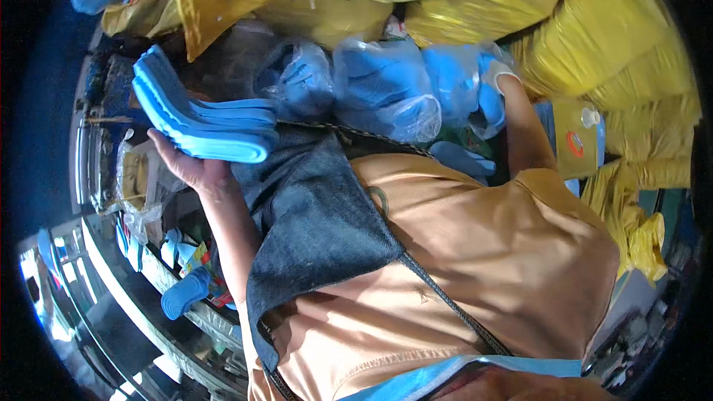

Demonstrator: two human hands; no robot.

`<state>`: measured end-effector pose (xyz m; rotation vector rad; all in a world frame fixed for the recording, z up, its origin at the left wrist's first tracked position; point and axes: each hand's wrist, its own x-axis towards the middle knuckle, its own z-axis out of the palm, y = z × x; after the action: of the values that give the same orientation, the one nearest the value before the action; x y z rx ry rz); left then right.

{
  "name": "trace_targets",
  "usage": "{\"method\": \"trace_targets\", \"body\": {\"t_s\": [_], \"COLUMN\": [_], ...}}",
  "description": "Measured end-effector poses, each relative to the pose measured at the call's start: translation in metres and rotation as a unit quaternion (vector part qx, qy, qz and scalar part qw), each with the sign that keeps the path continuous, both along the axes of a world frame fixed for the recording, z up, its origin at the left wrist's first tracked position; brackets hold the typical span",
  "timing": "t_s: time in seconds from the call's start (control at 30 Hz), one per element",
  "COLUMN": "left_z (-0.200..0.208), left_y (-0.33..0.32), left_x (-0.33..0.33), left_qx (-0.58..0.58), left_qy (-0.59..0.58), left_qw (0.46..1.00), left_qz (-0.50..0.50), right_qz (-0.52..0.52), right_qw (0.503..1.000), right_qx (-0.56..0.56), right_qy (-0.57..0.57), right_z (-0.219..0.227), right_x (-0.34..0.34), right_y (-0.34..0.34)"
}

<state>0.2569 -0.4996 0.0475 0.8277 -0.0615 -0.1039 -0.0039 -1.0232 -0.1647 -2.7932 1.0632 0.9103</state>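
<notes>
A curved stack of several light-blue foam shoe soles [204,122] is held up at the left, tilted. My left hand [189,167] grips it from below, thumb out at the outer side. At the right my right arm reaches to clear plastic bags; my right hand [500,80] is at the end of a bag of blue soles [453,74], with something white around it. Its fingers are hidden there. Beside that bag lie a larger bag of blue soles [386,82] and a smaller one [304,78]. A loose blue sole [462,159] lies below them.
Large yellow sacks [601,30] are piled along the back and right. A yellowish box [575,137] stands right of my right arm. At the lower left, a rack [160,275] carries blue slippers [186,292]. A dark denim apron [319,230] hangs across my front.
</notes>
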Motion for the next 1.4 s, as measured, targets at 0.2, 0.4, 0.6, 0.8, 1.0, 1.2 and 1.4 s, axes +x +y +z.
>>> {"method": "trace_targets", "body": {"t_s": [0.2, 0.4, 0.6, 0.8, 1.0, 1.2, 1.4], "left_z": [0.006, 0.031, 0.062, 0.053, 0.034, -0.003, -0.022], "left_y": [0.03, 0.046, 0.051, 0.107, 0.171, 0.272, 0.368], "left_x": [-0.037, -0.063, -0.1, -0.12, -0.134, -0.162, -0.232], "left_qx": [0.072, -0.18, -0.172, -0.147, -0.257, -0.362, -0.295], "left_qy": [-0.032, -0.001, -0.033, -0.064, -0.093, -0.097, -0.031], "left_qw": [0.992, 0.974, 0.979, 0.985, 0.961, 0.926, 0.9], "left_qz": [0.103, -0.14, -0.105, -0.06, -0.04, 0.039, 0.319], "right_qz": [0.172, 0.213, 0.357, 0.432, 0.504, 0.488, 0.597], "right_qw": [0.916, 0.646, 0.616, 0.615, 0.633, 0.533, 0.544], "right_qx": [0.18, 0.566, 0.529, 0.467, 0.45, 0.641, 0.576], "right_qy": [-0.316, -0.465, -0.462, -0.466, -0.377, -0.26, -0.126], "right_z": [0.108, 0.291, 0.327, 0.325, 0.332, 0.296, 0.226], "right_x": [0.045, 0.114, 0.154, 0.152, 0.152, 0.186, 0.242], "right_y": [0.029, 0.253, 0.408, 0.481, 0.55, 0.654, 0.835]}}
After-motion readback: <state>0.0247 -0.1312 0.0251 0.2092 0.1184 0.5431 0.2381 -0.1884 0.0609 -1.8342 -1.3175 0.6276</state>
